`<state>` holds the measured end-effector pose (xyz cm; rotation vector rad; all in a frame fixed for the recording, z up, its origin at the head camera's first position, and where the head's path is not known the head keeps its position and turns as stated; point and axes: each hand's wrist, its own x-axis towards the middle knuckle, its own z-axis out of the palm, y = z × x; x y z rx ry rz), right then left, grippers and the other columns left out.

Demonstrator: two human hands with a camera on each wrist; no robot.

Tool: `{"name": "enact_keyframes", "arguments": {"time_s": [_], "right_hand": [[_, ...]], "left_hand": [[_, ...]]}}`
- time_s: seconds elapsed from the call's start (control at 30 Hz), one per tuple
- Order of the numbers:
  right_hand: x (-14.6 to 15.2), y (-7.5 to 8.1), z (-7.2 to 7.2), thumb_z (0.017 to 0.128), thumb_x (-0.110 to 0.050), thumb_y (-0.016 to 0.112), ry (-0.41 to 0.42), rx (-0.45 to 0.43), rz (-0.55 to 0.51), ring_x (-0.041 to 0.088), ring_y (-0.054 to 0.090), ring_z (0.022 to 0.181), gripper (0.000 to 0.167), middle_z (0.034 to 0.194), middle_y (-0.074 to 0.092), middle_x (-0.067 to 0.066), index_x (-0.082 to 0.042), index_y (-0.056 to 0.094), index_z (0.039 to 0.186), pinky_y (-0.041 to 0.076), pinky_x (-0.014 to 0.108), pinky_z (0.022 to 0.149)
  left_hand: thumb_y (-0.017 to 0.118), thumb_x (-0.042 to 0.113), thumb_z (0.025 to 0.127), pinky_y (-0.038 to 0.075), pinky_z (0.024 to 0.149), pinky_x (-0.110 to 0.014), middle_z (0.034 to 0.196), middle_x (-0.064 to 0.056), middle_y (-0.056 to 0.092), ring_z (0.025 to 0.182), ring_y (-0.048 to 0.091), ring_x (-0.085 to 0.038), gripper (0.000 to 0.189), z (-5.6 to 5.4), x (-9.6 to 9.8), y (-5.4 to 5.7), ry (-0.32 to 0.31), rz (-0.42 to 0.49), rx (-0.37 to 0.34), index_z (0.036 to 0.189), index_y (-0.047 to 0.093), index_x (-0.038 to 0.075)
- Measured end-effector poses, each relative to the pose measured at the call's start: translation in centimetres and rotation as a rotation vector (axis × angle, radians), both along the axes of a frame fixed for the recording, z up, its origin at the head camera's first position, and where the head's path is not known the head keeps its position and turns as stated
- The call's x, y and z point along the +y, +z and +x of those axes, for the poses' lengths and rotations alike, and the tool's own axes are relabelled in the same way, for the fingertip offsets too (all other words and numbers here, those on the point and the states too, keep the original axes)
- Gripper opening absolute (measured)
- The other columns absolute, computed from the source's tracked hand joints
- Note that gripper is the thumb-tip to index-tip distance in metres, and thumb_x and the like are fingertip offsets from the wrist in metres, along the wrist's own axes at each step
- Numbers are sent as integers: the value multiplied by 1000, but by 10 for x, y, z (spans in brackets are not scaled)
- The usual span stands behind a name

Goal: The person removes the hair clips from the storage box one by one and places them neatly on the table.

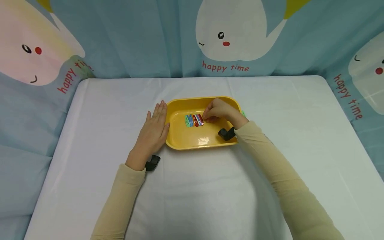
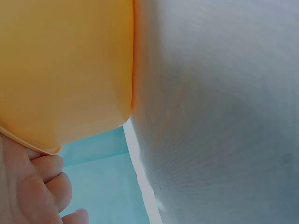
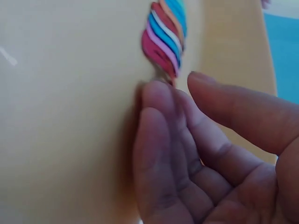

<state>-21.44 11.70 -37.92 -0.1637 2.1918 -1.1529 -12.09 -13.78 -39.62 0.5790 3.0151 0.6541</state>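
Beige sleeves over a creased white tablecloth, left hand straight-fingered against a yellow plastic tray, colourful hair clips rowed inside, right hand at their end, thumb parted from bent fingers, contact hard to tell, blue whale-print curtains behind and beside.

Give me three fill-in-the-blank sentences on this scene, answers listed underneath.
1. The left hand lies against the edge of the tray, which is coloured ____.
2. In the head view, the right hand is at the right end of a row of small pieces; the piece at the left end is ____.
3. Red words on the curtain read "happy ____".

Missing words: yellow; green; time.
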Motion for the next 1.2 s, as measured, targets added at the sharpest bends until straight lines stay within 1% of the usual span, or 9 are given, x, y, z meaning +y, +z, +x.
{"name": "enact_keyframes", "arguments": {"time_s": [0.17,0.33,0.63,0.8,1.0,1.2], "right_hand": [[-2,-3,-2,85,-3,67,-35,-9,18,13,60,56,12,64,63,7,9,69,81,54,24,58],[-4,-4,-2,84,-4,68,-27,3,33,14,59,56,11,63,62,6,7,69,81,53,24,58],[-6,-5,-1,80,-4,73,-12,42,56,12,57,52,10,60,60,3,5,69,75,52,22,54],[-7,-4,0,80,-3,72,0,63,87,12,57,53,10,61,60,4,5,70,76,52,22,55],[-8,-4,0,81,-1,70,-21,39,97,13,57,54,8,62,61,5,7,69,78,53,23,57],[-9,-3,0,82,-2,71,-36,21,95,13,58,53,10,63,62,5,7,70,79,53,23,58]], "left_hand": [[34,23,102,4,114,-48,157,-11,4,144,2,-23,59,0,0,0,2,-3,4,150,8,0],[33,23,102,3,114,-49,157,-11,4,144,1,-23,60,-1,0,0,-3,-3,4,150,7,0],[33,23,102,4,114,-49,157,-11,4,144,1,-23,60,-1,0,0,-2,-8,8,150,6,-1],[33,24,102,4,114,-50,157,-11,3,144,2,-24,60,-1,1,-1,-3,-6,12,150,7,0],[33,24,102,4,114,-49,157,-10,2,144,2,-23,60,-1,1,-2,0,-1,5,151,6,1],[34,23,102,3,114,-48,157,-9,1,144,1,-22,60,0,1,-1,6,-5,0,151,6,1]]}}
